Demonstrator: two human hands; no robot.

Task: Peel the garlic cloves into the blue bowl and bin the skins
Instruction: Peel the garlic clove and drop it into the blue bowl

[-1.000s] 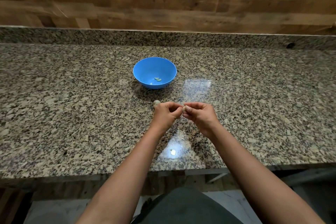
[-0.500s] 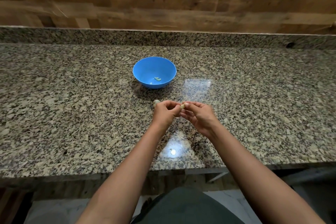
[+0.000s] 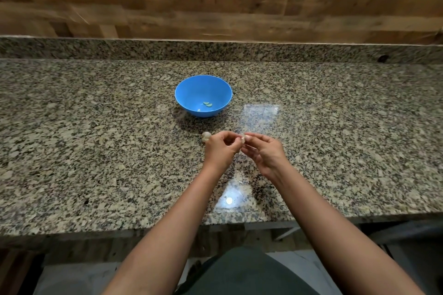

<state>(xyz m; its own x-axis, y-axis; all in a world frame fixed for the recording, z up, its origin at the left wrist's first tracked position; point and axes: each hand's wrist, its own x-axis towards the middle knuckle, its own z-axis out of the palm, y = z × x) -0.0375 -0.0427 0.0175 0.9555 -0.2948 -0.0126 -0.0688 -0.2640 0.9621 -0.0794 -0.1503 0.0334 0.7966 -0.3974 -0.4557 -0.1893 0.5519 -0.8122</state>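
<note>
Over a speckled granite tabletop (image 3: pixel 96 139) backed by a wood-plank wall (image 3: pixel 215 14), the left hand (image 3: pixel 219 149) and right hand (image 3: pixel 263 153) pinch one garlic clove (image 3: pixel 242 137) between curled fingers, near a blue bowl (image 3: pixel 189 93) holding peeled cloves (image 3: pixel 207 104); more garlic (image 3: pixel 205 136) shows just beside the left hand

Blue bowl (image 3: pixel 191 88) (peeled cloves (image 3: pixel 207 104) inside), clove (image 3: pixel 242 137) pinched
</note>
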